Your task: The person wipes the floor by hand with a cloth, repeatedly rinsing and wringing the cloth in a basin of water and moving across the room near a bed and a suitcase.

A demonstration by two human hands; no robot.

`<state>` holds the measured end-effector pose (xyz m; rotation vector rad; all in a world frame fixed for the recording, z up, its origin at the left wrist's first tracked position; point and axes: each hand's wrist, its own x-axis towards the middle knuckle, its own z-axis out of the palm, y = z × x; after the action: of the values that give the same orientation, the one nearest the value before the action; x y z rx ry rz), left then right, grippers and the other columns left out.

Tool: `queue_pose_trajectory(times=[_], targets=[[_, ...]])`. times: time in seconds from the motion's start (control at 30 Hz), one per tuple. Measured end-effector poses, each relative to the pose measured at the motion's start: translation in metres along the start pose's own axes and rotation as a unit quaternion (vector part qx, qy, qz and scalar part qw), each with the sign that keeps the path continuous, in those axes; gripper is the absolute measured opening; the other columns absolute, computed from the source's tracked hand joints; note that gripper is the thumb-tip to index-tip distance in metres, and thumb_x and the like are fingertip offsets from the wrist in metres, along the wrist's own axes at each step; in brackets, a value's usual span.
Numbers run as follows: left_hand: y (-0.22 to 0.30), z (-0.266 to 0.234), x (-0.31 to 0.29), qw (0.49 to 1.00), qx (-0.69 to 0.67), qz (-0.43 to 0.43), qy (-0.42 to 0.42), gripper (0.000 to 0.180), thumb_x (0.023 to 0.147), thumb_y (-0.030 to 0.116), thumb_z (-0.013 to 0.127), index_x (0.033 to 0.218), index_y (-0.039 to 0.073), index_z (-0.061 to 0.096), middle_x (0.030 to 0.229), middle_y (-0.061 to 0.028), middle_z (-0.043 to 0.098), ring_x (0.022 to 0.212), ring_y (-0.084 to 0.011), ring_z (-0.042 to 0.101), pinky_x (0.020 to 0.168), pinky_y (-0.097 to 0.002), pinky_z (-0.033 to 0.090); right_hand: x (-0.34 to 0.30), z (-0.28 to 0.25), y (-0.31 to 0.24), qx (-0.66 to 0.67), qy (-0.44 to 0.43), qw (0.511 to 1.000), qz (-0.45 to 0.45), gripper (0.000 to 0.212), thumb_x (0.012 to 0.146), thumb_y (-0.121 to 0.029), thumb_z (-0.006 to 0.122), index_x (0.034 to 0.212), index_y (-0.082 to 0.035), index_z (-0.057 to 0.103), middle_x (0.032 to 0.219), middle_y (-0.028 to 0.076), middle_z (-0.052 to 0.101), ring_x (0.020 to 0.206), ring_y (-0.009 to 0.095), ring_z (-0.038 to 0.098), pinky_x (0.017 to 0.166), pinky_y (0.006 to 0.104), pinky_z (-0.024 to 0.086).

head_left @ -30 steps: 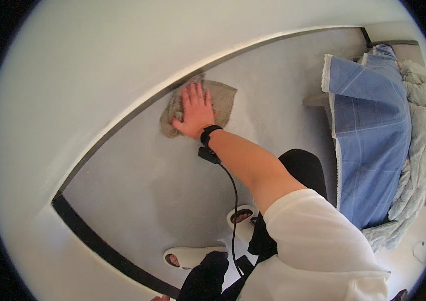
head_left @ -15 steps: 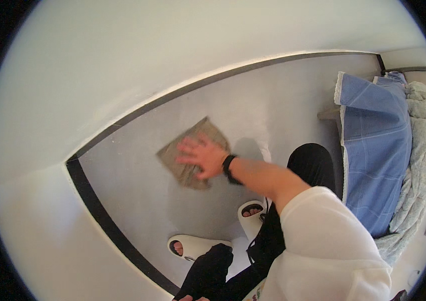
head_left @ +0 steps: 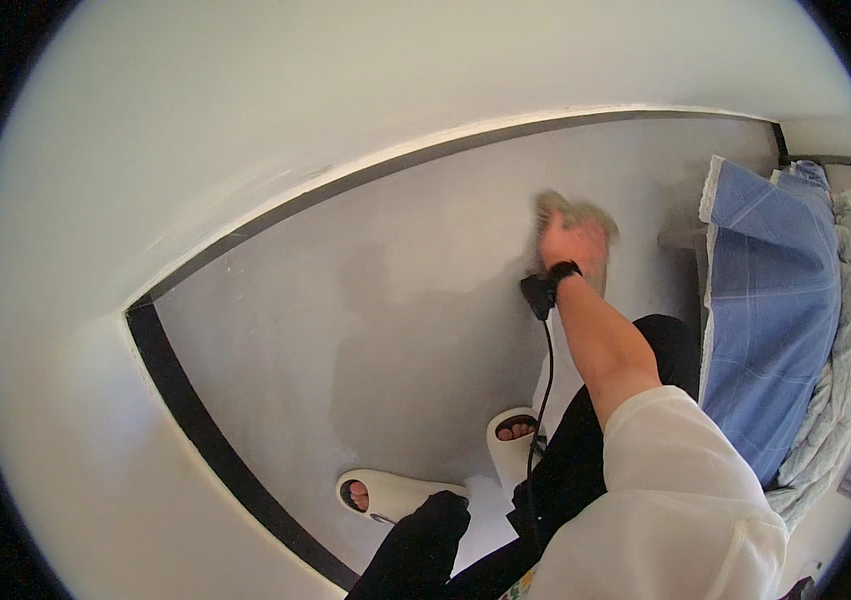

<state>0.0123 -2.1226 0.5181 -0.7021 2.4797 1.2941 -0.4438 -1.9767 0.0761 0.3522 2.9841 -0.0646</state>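
Observation:
My right hand (head_left: 573,243) is over the grey floor (head_left: 425,240), far out in front of me and right of centre. It is closed on a grey-brown cloth (head_left: 597,218), which bunches up around the fingers. Hand and cloth are both smeared by motion, and the fingertips cannot be made out. A black band (head_left: 562,271) circles my right wrist. Beside it is a small black device (head_left: 539,297) with a black cable running down toward me. My left hand is out of the picture.
White walls meet the floor along a dark baseboard (head_left: 195,390). My feet, in cream slippers (head_left: 400,490), stand near the lower middle. At the right is a bed with a blue cover (head_left: 770,290) and a pale fluffy blanket (head_left: 845,300); a bed leg (head_left: 683,240) juts out.
My right hand and the cloth have moved right and away from me. The hand lay spread on the flat cloth; now the cloth is bunched. My left fingers have left the lower edge.

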Motion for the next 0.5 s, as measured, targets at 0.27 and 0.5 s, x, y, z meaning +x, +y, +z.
queue_pose_trajectory(times=[0.27,0.5], targets=[[0.002,-0.004,0.005,0.999,-0.010,-0.032,-0.026,0.054,0.091,0.027,0.065,0.134,-0.004,0.057,0.121,-0.0221,0.063,0.115,-0.0425,0.060,0.100,-0.0541,0.047,-0.278,0.016,-0.138,0.024,-0.141,0.796,-0.588,0.105,0.080,-0.058,0.064,0.158,0.001,0.027,0.165,0.023,0.024,0.154,0.040,0.018,0.123,0.0573,0.013],[-0.004,-0.006,-0.009,0.999,-0.040,-0.013,-0.015,0.057,0.088,0.028,0.066,0.136,-0.001,0.056,0.124,-0.0200,0.063,0.117,-0.0412,0.060,0.101,-0.0542,0.046,-0.241,0.010,-0.110,0.107,-0.138,0.714,-0.678,0.096,0.074,-0.049,0.073,0.152,-0.004,0.040,0.162,0.019,0.032,0.149,0.035,0.032,0.124,0.0486,0.024]])
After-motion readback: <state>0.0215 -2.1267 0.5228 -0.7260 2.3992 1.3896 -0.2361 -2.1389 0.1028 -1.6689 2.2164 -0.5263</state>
